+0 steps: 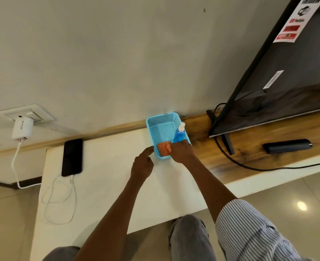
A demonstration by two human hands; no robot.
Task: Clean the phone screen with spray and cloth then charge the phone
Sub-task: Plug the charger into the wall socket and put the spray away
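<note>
A black phone lies face up on the white table at the left, with a white cable plugged into its near end. The cable runs to a white charger in a wall socket. A light blue basket stands at the table's far edge. In it stands a blue spray bottle with a white top, and an orange cloth lies at its near end. My left hand touches the basket's near left corner with an outstretched finger. My right hand is at the basket's near right corner, beside the cloth and the bottle's base; its fingertips are hidden.
A wooden shelf runs along the wall to the right. On it stands a dark television on a stand, with a black cable trailing off. A black cylindrical object lies on the shelf. Tiled floor lies below.
</note>
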